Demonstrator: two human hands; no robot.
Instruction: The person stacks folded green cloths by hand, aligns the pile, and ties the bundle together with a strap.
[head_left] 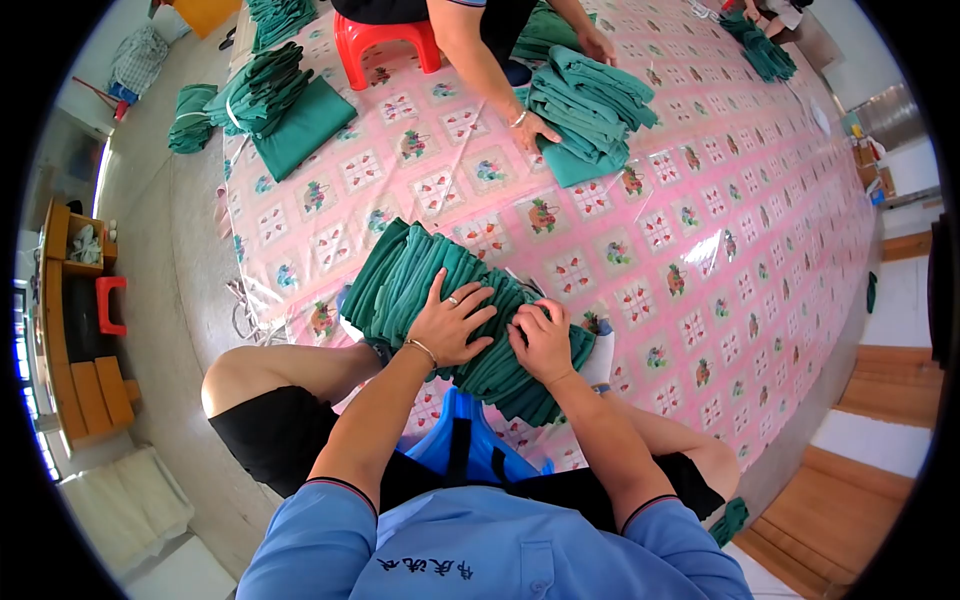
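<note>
A thick row of folded green cloths [390,280] lies in front of me on the pink patterned floor sheet. My left hand [452,322] rests on top of it with the fingers spread, a ring and a bracelet showing. To its right, my right hand [543,340] has its fingers curled on the cloths near a thin pale strip. What those fingertips grip, if anything, is too small to make out. The cloths run past both hands on either side.
Across the sheet [440,170], a co-worker's hands touch another green pile [590,110]. A red stool [385,50] stands under that person. More green bundles [265,90] lie at the upper left. Part of a blue stool [460,440] shows between my legs.
</note>
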